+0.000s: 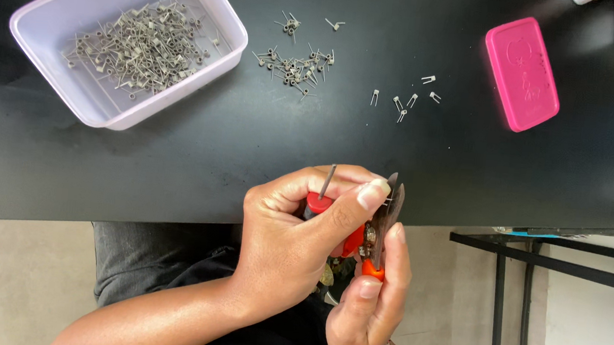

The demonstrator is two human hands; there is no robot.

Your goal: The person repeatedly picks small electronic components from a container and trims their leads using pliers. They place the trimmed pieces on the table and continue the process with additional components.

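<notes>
Cutters w/ orange grips held in right hand, fingers wrapped round the handles. Left hand pinches a small wire coil at the blades, a thin rod poking up beside it; seems a trimming step. Next needs a steady squeeze. Tub of coils lies well above cutters, loose coils right of it.

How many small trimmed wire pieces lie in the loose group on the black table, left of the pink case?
5. Trimmed wire pieces lie apart on the black table: one at far left, two near the middle, two at upper right toward the pink case. None seems hidden.
</notes>
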